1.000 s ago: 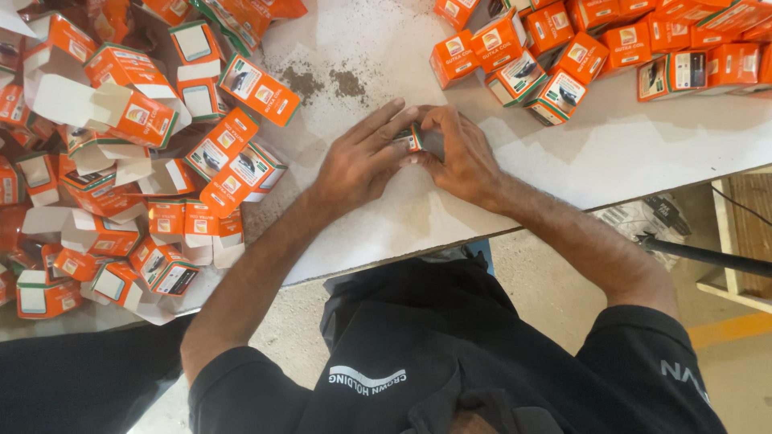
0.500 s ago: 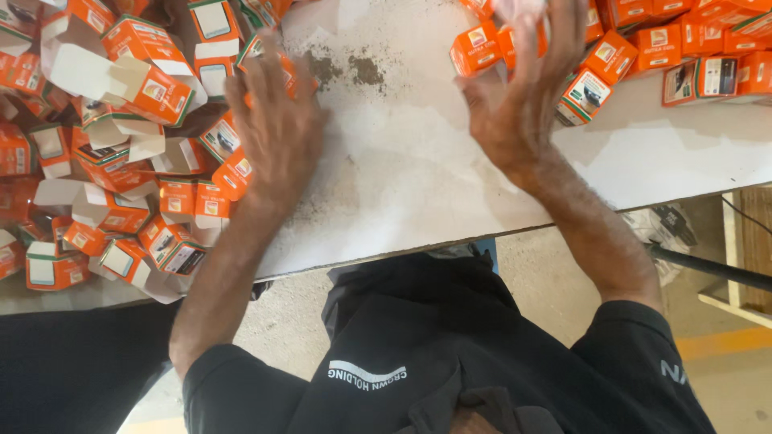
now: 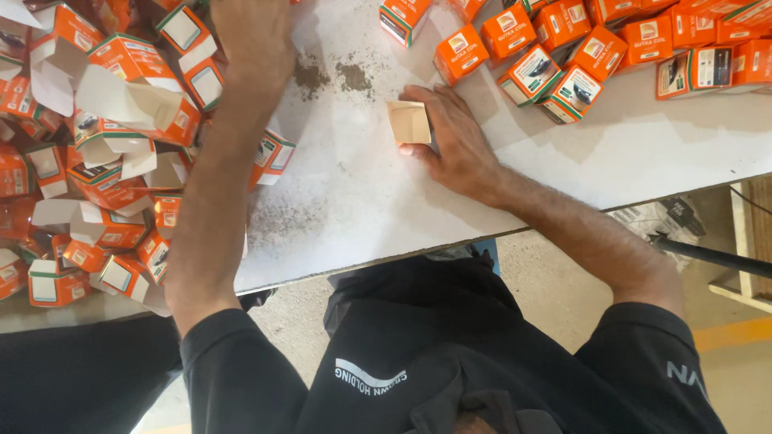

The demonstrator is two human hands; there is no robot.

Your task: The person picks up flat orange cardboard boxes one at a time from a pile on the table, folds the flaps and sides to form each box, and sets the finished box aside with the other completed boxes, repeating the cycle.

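The right hand (image 3: 454, 141) is gripping a tan box (image 3: 408, 122) on the table (image 3: 362, 193); the left hand (image 3: 253, 32) is reaching far-left among orange boxes (image 3: 121, 137), its fingers out of view.

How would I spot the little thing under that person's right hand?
Look at the bare middle of the white table. The right hand rests there on a small plain tan box. Every other box nearby is orange and printed; only this one is unprinted.
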